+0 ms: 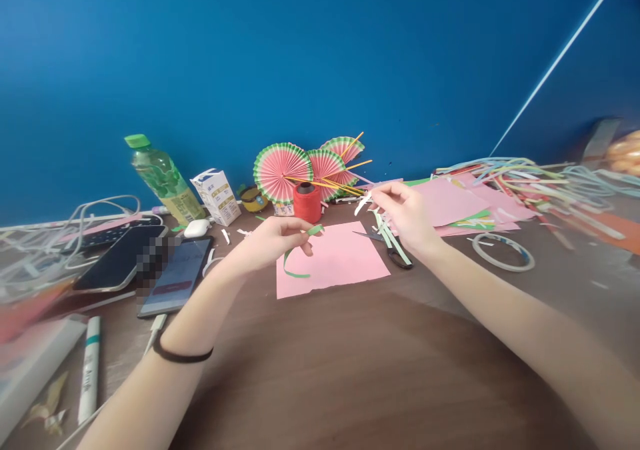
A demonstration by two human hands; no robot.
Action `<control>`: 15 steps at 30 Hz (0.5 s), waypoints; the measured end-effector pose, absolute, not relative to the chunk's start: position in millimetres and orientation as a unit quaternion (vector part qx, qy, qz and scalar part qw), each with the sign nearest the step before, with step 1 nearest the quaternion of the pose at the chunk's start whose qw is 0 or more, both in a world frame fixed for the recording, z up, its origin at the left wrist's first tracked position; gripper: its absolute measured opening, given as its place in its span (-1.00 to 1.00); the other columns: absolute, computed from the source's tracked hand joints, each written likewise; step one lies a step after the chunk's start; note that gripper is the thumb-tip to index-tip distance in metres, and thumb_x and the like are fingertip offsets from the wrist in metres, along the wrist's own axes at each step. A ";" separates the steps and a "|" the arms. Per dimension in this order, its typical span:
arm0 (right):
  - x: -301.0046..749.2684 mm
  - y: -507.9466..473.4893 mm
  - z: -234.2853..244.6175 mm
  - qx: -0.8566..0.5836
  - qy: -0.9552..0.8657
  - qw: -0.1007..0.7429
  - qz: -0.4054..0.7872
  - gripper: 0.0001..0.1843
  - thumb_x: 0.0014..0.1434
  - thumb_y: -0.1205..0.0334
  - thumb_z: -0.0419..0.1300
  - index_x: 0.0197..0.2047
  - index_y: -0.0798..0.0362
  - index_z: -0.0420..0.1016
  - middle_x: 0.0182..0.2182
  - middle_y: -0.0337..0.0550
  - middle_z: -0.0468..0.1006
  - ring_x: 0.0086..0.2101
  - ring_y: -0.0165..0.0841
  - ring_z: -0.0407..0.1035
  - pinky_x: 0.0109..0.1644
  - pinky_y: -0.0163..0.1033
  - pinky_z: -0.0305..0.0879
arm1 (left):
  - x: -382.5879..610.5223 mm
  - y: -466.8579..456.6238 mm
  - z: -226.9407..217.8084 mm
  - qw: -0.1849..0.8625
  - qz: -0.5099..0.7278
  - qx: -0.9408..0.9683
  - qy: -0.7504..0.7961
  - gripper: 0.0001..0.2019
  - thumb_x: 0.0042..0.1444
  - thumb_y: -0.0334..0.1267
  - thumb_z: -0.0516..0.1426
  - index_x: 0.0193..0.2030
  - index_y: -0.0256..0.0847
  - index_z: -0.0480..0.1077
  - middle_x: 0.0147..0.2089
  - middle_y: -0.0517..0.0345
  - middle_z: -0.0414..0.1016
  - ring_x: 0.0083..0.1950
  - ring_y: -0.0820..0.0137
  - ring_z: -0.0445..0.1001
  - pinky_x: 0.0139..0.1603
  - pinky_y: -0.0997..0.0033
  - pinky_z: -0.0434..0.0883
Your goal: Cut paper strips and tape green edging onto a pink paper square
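A green paper strip (296,275) is pinched in my left hand (277,240), its loose end curling down over a pink paper sheet (340,263). The sheet lies flat on the dark wooden table. Farther right, my right hand (400,213) is closed on a short white paper strip (363,203) with its finger and thumb. Under that hand lie several pale green and white strips (394,237) and a pair of scissors with black handles (401,259), partly covered by them.
Pink-and-green pleated paper fans (281,170) stand behind a red thread spool (307,205). Left are a green bottle (165,180), a small carton (217,197), phones (175,280) and a marker (90,370). Right are pink sheets (445,203), a tape roll (503,252) and tangled strips (545,177).
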State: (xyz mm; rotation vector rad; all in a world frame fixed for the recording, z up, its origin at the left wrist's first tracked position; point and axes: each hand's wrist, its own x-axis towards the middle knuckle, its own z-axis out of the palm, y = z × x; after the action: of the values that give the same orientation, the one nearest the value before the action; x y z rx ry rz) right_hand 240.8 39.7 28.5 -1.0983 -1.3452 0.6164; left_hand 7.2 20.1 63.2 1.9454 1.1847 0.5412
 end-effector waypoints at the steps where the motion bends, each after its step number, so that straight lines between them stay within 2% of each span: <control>1: 245.2 43.7 28.4 -0.482 -0.574 0.608 0.264 -0.86 -0.01 0.17 0.15 -0.44 0.08 0.40 -0.54 -0.25 0.42 -0.46 -0.41 0.33 -0.35 -0.29 0.25 | 5.7 20.9 62.8 0.397 0.212 0.763 0.464 -0.68 0.00 -0.17 0.05 -0.15 -0.28 0.44 -0.40 0.10 0.53 -0.37 0.39 0.41 -0.41 0.46 0.31; 4: 262.5 59.2 24.6 -0.523 -0.562 0.589 0.254 -0.86 -0.01 0.18 0.11 -0.44 0.07 0.40 -0.56 -0.25 0.41 -0.49 -0.40 0.31 -0.40 -0.29 0.22 | 2.2 22.7 61.0 0.435 0.206 0.753 0.450 -0.64 0.01 -0.20 0.04 -0.06 -0.25 0.40 -0.43 0.14 0.47 -0.38 0.40 0.40 -0.44 0.47 0.30; 7: 283.6 76.8 14.2 -0.584 -0.562 0.552 0.195 -0.89 -0.04 0.25 0.06 -0.49 0.07 0.37 -0.54 -0.21 0.43 -0.46 -0.36 0.32 -0.36 -0.26 0.21 | 1.1 23.5 59.3 0.468 0.199 0.745 0.432 -0.63 0.03 -0.25 0.02 0.00 -0.22 0.37 -0.46 0.17 0.41 -0.35 0.41 0.39 -0.42 0.48 0.28; 11: 307.7 94.0 -6.1 -0.668 -0.575 0.460 0.104 -0.84 -0.04 0.22 0.05 -0.55 0.09 0.35 -0.50 -0.10 0.47 -0.41 -0.27 0.34 -0.27 -0.18 0.21 | 1.7 23.9 57.9 0.477 0.185 0.743 0.430 -0.64 0.04 -0.29 0.00 0.00 -0.20 0.37 -0.50 0.21 0.34 -0.36 0.43 0.35 -0.38 0.47 0.27; 15: 316.5 99.0 -19.4 -0.671 -0.608 0.423 0.022 -0.77 0.01 0.28 0.01 -0.31 0.12 0.45 -0.30 0.01 0.52 -0.32 -0.22 0.36 -0.23 -0.15 0.23 | 0.8 24.5 56.4 0.474 0.172 0.747 0.433 -0.62 0.05 -0.28 -0.02 0.02 -0.17 0.37 -0.51 0.22 0.33 -0.37 0.44 0.34 -0.41 0.48 0.26</control>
State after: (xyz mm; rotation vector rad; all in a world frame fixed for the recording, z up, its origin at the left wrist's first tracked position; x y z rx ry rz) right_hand 316.5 99.0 -19.4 -1.6805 -1.5214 0.0546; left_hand 0.8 24.5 56.4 1.8269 1.0589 0.4196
